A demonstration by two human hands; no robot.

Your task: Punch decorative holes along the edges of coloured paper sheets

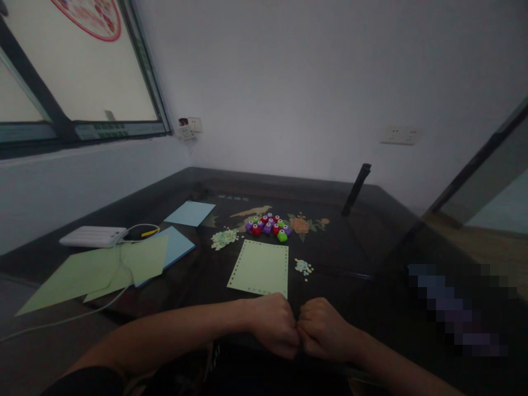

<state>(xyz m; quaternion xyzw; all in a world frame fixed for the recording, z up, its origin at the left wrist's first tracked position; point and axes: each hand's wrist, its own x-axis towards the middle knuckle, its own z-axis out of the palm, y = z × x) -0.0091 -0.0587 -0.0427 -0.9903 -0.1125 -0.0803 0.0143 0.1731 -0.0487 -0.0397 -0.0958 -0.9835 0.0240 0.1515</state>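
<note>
My left hand (275,325) and my right hand (324,329) are both curled into fists, knuckles touching each other at the near edge of the dark table (363,253). Nothing shows in either fist. Just beyond them lies a pale green sheet (260,268) with punched holes along its edges. Farther back sits a cluster of small purple, red and green punches (269,225). Piles of paper bits lie left (224,238) and right (303,267) of the sheet.
Green sheets (94,272) and blue sheets (190,213) lie at the left, beside a white power bank (93,236) with a cable. A black stick (355,189) leans at the back right. A window fills the upper left.
</note>
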